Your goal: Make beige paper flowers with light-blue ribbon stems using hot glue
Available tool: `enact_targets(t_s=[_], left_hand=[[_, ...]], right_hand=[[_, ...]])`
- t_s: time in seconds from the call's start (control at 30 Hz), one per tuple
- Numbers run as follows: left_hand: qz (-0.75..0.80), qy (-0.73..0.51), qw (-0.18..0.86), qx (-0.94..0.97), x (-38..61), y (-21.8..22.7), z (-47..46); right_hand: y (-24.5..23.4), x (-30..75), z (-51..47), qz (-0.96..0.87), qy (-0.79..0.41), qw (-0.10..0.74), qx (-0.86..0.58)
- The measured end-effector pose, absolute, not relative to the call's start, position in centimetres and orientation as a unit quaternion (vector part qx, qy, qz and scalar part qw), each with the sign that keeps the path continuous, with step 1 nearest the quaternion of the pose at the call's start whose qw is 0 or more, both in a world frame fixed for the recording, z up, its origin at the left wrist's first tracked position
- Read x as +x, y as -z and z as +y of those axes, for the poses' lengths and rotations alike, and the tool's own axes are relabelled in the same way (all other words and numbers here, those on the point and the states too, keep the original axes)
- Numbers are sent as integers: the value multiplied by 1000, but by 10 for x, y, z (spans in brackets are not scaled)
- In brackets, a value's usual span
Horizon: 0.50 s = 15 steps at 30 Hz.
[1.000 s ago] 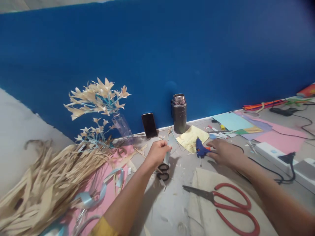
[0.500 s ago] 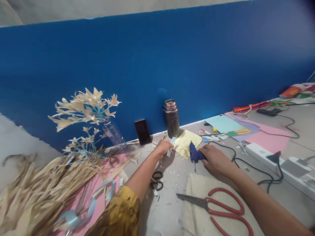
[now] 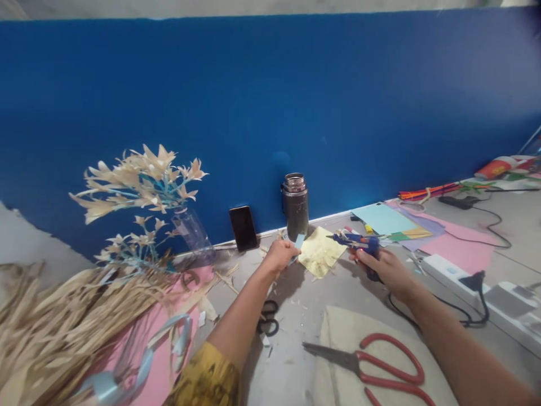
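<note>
Blue glue gun [image 3: 358, 242] lifted off the table, clamped in the right hand [image 3: 382, 266], nozzle pointing left toward the yellow paper [image 3: 321, 251]. Black cord [image 3: 422, 321] trailing from the gun across the table to the right. Small light-blue strip [image 3: 298, 243] pinched between the closed fingers of the left hand [image 3: 279, 255], just left of the yellow paper's edge and just in front of the dark steel flask [image 3: 295, 206]. Between the two hands, the yellow paper flat on the grey table [image 3: 296, 361].

Nearer, below the left forearm, small black scissors [image 3: 267, 318]; right of these, large red-handled scissors [image 3: 372, 363] lying on a beige sheet [image 3: 338, 338]. Dark phone [image 3: 243, 227] leaning on the blue wall [image 3: 270, 101], left of the flask. Farther left, clear vase [image 3: 192, 231] with pale paper flowers [image 3: 135, 180], a heap of tan strips [image 3: 76, 321] over pink paper [image 3: 164, 355], and a curl of light-blue ribbon [image 3: 147, 355]. To the far right, coloured sheets [image 3: 401, 220], markers, a white power strip [image 3: 473, 276] with a plugged black adapter.
</note>
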<state>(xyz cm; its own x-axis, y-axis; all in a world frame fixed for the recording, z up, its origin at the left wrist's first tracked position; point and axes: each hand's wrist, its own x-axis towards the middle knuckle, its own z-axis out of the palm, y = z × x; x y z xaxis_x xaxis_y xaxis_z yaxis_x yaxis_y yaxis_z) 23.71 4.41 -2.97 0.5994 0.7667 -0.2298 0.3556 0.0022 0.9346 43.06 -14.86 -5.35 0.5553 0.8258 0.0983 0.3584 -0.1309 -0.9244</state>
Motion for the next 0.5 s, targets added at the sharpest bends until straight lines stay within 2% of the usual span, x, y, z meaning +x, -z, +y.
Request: enact_targets(t_s=[0.5], left_hand=[[355, -139, 614, 691, 234, 29, 30]], right_hand=[[57, 399, -151, -482, -209, 431, -734]])
